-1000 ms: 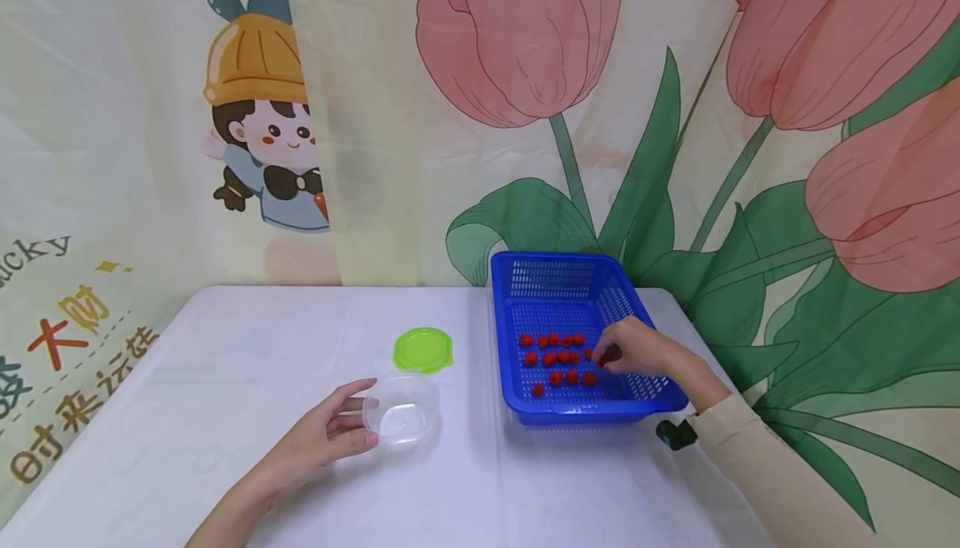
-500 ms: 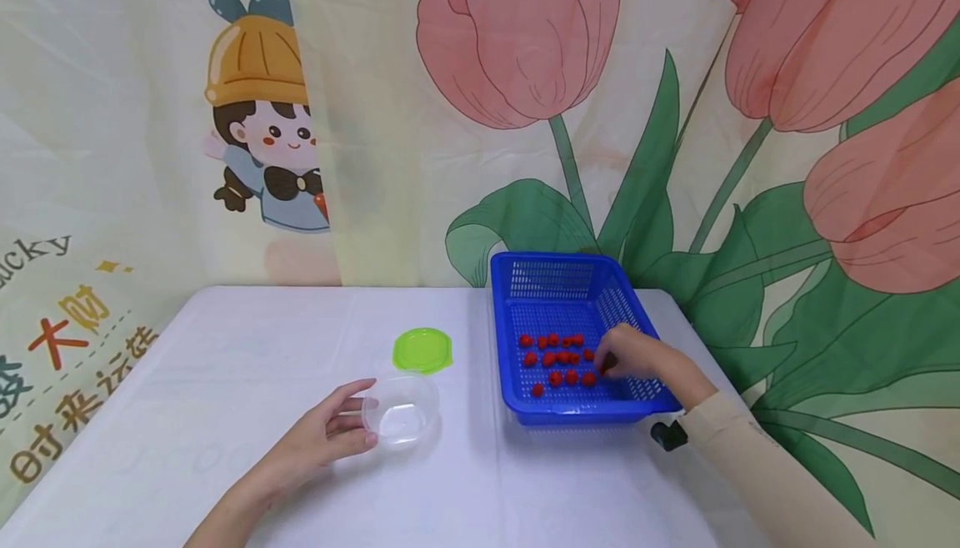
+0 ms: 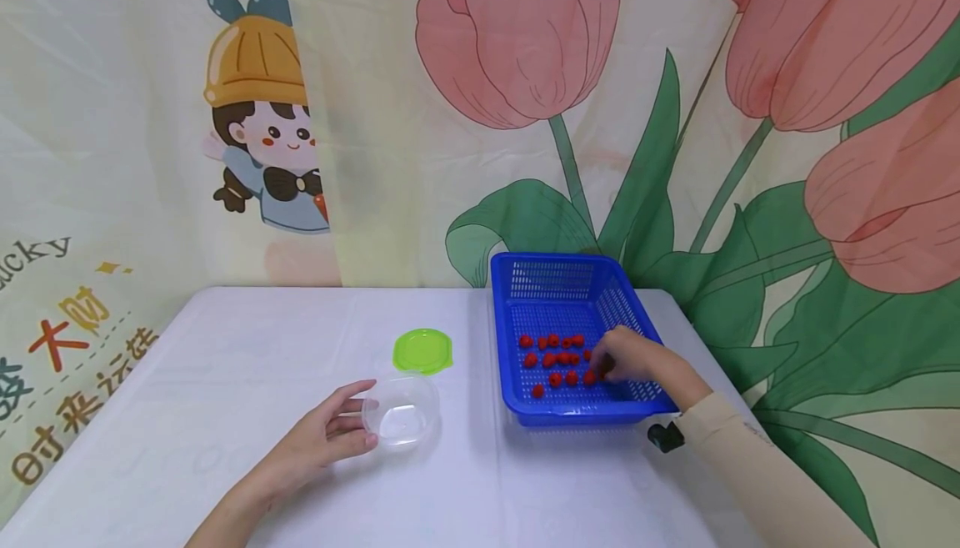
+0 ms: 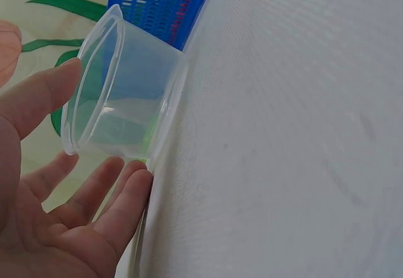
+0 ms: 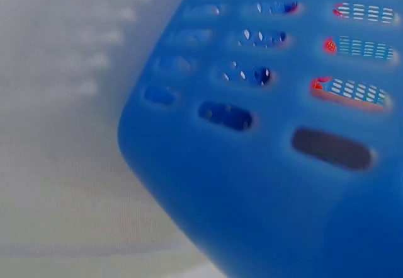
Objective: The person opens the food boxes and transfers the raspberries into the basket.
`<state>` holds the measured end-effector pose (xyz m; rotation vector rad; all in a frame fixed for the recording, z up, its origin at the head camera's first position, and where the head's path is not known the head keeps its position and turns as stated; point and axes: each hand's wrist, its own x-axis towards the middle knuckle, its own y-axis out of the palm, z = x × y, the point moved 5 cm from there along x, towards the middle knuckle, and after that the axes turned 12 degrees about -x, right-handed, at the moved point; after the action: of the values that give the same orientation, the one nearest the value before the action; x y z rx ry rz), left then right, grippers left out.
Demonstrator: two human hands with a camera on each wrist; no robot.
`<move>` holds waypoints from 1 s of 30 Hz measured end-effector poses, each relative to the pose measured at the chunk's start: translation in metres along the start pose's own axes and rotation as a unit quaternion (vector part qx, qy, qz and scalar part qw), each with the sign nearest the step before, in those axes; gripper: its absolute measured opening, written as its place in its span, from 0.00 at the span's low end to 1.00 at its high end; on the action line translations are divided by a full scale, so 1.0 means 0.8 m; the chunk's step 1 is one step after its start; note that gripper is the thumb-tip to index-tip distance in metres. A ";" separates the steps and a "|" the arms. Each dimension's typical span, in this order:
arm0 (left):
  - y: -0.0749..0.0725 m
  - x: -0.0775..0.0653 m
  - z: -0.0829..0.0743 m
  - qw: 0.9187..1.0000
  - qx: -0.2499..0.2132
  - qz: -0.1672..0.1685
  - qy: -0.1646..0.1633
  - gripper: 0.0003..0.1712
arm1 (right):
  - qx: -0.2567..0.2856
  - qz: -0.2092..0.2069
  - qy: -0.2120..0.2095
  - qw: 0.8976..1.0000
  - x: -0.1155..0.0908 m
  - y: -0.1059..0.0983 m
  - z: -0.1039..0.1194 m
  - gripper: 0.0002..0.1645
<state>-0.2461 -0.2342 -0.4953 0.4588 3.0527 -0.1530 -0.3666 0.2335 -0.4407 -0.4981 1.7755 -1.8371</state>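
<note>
My left hand (image 3: 330, 431) holds a clear round plastic tub (image 3: 405, 410) on the table, thumb on one side and fingers on the other. In the left wrist view the tub (image 4: 132, 89) has a flared rim, and the thumb (image 4: 60, 92) lies at that rim. Inside a blue slotted basket (image 3: 585, 416), my right hand (image 3: 633, 356) points down with curled fingertips pinching a raspberry, mostly hidden by the fingers. Several red raspberries (image 3: 555, 359) lie in loose rows on the basket floor, left of these fingers. The right wrist view shows mainly the basket's outer wall (image 5: 252, 190).
A bright green lid (image 3: 423, 351) lies flat behind the tub. The white table (image 3: 300, 323) ends at a fabric backdrop (image 3: 375, 156) printed with tulips and a cartoon child. A small black device (image 3: 665, 438) sits under the right wrist, beside the basket's front corner.
My right hand has dipped slightly lower and nearer inside the basket, its fingertips now close to the front-row raspberries. The left hand and the tub have stayed in place.
</note>
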 end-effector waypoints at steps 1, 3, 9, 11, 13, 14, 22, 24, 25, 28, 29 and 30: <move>0.000 0.000 0.000 1.000 0.001 0.000 -0.001 0.48 | 0.003 0.001 -0.002 1.000 0.000 0.001 0.000 0.10; 0.001 0.001 -0.001 1.000 0.001 0.000 -0.002 0.48 | 0.013 0.005 -0.006 1.000 0.000 0.003 0.000 0.12; 0.003 0.002 0.000 1.000 0.005 0.002 -0.003 0.48 | 0.009 0.010 -0.008 1.000 -0.003 0.005 0.001 0.16; 0.003 0.003 0.000 1.000 0.005 0.004 -0.003 0.48 | 0.004 0.010 -0.005 1.000 -0.005 0.004 0.002 0.17; 0.003 0.004 0.000 1.000 0.006 0.004 -0.004 0.48 | 0.001 0.007 -0.007 1.000 -0.008 0.003 0.003 0.17; 0.003 0.004 0.000 1.000 0.007 0.005 -0.003 0.47 | -0.001 0.005 -0.009 1.000 -0.009 0.002 0.004 0.17; -0.003 -0.002 -0.001 1.000 0.018 0.005 0.006 0.47 | -0.027 -0.047 -0.017 0.998 -0.025 -0.024 0.013 0.13; -0.004 -0.004 -0.002 1.000 0.021 0.002 0.007 0.48 | -0.032 -0.065 -0.020 0.997 -0.030 -0.033 0.014 0.13; -0.005 -0.005 -0.004 1.000 0.026 0.001 0.007 0.48 | -0.033 -0.074 -0.019 0.997 -0.034 -0.037 0.015 0.13; -0.009 -0.008 -0.010 0.999 0.040 -0.003 0.008 0.48 | -0.029 -0.094 -0.013 0.995 -0.045 -0.049 0.018 0.14; -0.010 -0.010 -0.013 0.999 0.045 -0.003 0.010 0.48 | -0.025 -0.099 -0.010 0.995 -0.049 -0.052 0.019 0.14; -0.012 -0.011 -0.016 0.999 0.053 -0.003 0.013 0.47 | -0.025 -0.105 -0.006 0.994 -0.053 -0.055 0.020 0.15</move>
<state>-0.2410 -0.2445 -0.4812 0.4609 3.0824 -0.3114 -0.3286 0.2464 -0.3918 -0.7374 1.8233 -1.9279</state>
